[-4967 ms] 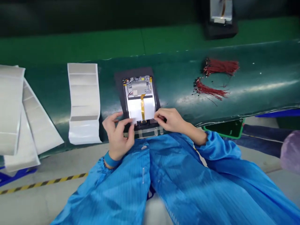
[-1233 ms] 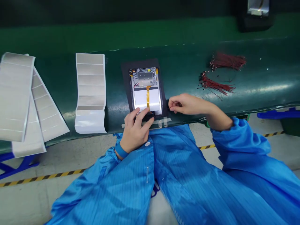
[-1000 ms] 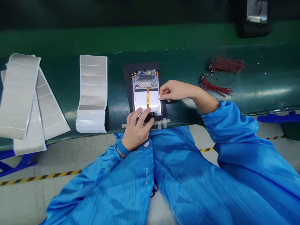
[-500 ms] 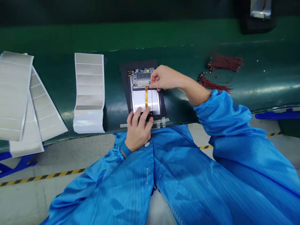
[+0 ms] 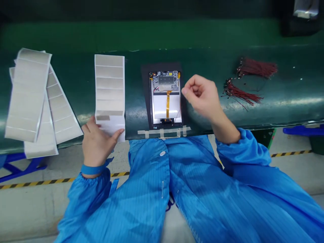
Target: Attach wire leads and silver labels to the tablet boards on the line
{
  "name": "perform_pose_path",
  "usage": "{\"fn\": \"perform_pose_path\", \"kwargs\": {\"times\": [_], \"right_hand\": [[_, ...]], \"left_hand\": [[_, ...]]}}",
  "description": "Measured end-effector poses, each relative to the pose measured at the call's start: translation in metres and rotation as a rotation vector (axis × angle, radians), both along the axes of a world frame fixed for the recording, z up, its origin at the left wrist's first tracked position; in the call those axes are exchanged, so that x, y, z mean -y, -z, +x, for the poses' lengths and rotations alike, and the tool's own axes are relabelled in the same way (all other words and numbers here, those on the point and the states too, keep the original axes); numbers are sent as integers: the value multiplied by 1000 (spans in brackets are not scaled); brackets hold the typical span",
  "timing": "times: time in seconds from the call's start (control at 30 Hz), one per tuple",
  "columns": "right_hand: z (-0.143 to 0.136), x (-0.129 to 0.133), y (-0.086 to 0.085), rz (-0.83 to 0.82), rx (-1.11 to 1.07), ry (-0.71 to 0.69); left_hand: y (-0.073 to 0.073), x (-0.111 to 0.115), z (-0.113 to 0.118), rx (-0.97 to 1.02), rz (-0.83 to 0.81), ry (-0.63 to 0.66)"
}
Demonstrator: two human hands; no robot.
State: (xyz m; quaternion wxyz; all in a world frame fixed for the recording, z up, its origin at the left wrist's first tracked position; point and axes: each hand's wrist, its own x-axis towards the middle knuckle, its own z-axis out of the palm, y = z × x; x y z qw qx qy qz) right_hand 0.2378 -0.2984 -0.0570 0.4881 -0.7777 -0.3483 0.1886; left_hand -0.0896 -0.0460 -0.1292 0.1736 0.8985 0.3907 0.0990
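Note:
An opened tablet [image 5: 174,104] lies on a black mat, its circuit board at the top, silvery-white battery area below and an orange ribbon cable running down the middle. My right hand [image 5: 202,96] hovers just right of it, fingers curled and thumb near the index finger; nothing shows in them. At the lower end of a strip of grey adhesive labels [image 5: 110,82], my left hand [image 5: 97,140] is spread, thumb across the white backing and fingertips by the left edge. The lower backing is bare except for one short grey piece near the fingers.
More label sheets [image 5: 29,94] overlap at the left of the green table mat [image 5: 136,98]. Two bundles of dark red wires [image 5: 258,67] lie on the right. Tape strips [image 5: 174,132] mark the front edge. A black block with a metallic piece [image 5: 305,10] stands far right.
My left hand has left the tablet's lower edge and moved left to the label strip. My right hand has come off the circuit board to the right. The whole view has shifted slightly.

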Motion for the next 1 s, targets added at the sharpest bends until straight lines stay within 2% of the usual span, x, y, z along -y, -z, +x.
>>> {"fn": "perform_pose_path", "kwargs": {"times": [0.1,0.2,0.37,0.5,0.57,0.7,0.8,0.9,1.0], "right_hand": [[-45,-3,-9,-36,-34,-112],[-82,-17,-6,-45,35,-254],[-141,-71,27,-28,431,-566],[-177,-106,61,-151,731,-658],[-182,-109,72,-171,769,-712],[-176,-92,76,-44,637,-738],[-168,-80,69,60,553,-749],[-163,-81,59,136,423,-713],[-160,-94,50,114,354,-493]], "left_hand": [[-1,-1,-6,36,-3,-34],[-7,6,-19,39,56,-83],[-3,37,-35,-67,108,-86],[-6,55,-41,3,21,-82],[-10,56,-48,97,-110,-152],[-15,42,-56,486,-579,-370],[-17,32,-45,639,-888,-343],[-21,30,-23,701,-962,-247],[-30,36,-3,758,-824,-177]]}}
